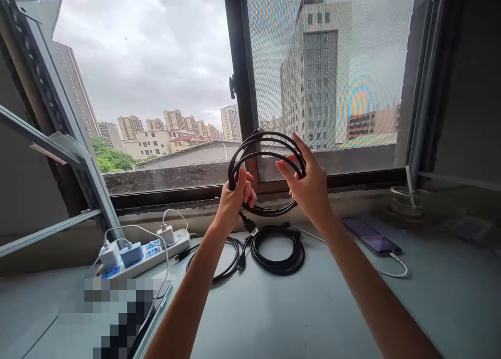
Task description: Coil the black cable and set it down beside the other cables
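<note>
A black cable coiled into loops [274,211] is held up above the desk, in front of the window. My left hand [234,198] is closed around the left side of the loops, its thumb pointing up. At the right side, my right hand [311,189] has its fingers around the loops, with thumb and index finger somewhat apart. A black plug with a pale tip [249,225] hangs below my left hand. Under the raised loops, a thick black cable coil [295,262] lies on the desk. Left of it rests a thinner black cable coil [237,254], partly hidden by my left forearm.
A white power strip [136,266] with chargers and white cords stands at the left. On the right, a phone [371,236] lies with a white cable plugged in, near a clear cup with a straw [407,200]. Metal frame bars [50,231] cross the left side. The window [240,114] is behind.
</note>
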`<state>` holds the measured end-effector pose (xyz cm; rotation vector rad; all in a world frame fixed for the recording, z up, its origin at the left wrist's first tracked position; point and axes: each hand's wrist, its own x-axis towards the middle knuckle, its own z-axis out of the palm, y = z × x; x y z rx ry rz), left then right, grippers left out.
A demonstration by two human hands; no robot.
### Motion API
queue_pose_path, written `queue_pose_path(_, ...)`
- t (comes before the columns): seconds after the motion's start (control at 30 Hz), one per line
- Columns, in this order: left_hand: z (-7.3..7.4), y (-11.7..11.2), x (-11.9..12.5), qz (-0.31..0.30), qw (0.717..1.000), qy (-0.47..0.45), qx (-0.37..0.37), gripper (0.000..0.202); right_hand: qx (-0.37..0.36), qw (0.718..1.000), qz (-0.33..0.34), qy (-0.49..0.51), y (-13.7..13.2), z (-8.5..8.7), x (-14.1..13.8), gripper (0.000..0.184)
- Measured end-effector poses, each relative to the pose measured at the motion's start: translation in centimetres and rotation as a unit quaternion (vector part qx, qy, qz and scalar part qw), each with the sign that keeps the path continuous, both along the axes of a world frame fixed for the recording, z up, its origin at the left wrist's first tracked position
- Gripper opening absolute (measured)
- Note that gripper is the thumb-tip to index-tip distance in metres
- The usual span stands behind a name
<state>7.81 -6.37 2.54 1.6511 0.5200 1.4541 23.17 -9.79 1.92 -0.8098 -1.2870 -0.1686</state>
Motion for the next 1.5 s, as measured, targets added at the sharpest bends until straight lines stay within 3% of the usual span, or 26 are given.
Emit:
queue_pose_path(0.13,0.4,-0.1,-0.6,-0.027,0.999,0.042,-0.012,0.065,-0.018,0.999,0.034,-0.001,-0.3,0.2,0.4,0.055)
queue_pose_path(0.23,0.5,-0.1,-0.6,-0.075,0.993,0.010,-0.092,0.073,-0.017,0.998,0.063,0.027,-0.3,0.2,0.3,0.049)
queue_pose_path(0.43,1.0,-0.4,-0.3,-0.164,0.963,-0.048,-0.207,0.061,0.008,0.993,0.097,0.073,-0.9,0.4,0.1,0.037)
queue_pose_path(0.57,1.9,-0.7,-0.9,-0.186,0.960,-0.085,-0.194,0.047,0.031,0.994,0.076,0.075,-1.0,0.6,0.1,0.028)
queue_pose_path(0.67,2.1,-0.7,-1.2,-0.146,0.974,-0.055,-0.164,0.038,0.008,0.997,0.058,0.044,-0.6,0.7,0.2,0.026)
queue_pose_path(0.83,1.3,-0.7,-0.1,0.034,0.998,-0.021,-0.052,0.028,-0.009,1.000,0.015,-0.009,-0.1,0.6,-0.1,0.019)
queue_pose_path(0.9,1.0,-1.0,0.6,0.067,0.998,-0.020,0.003,0.029,0.008,1.000,-0.012,-0.015,-0.2,0.6,-0.2,0.018)
queue_pose_path(1.0,0.7,-1.8,1.1,0.054,0.998,0.001,0.039,0.037,0.028,0.999,-0.036,-0.003,-0.5,0.7,0.0,0.025)
queue_pose_path(1.17,0.8,-3.4,1.4,0.029,0.999,0.020,0.033,0.042,0.013,0.999,-0.033,0.011,-0.4,0.8,1.0,0.032)
queue_pose_path(1.4,1.3,-3.0,0.3,0.086,0.996,-0.006,0.026,0.044,-0.057,0.996,0.041,0.062,-1.0,0.8,0.5,0.034)
queue_pose_path(1.5,1.6,-2.6,-0.6,0.090,0.995,-0.030,0.009,0.046,-0.129,0.979,0.135,0.079,-2.0,1.3,0.3,0.039)
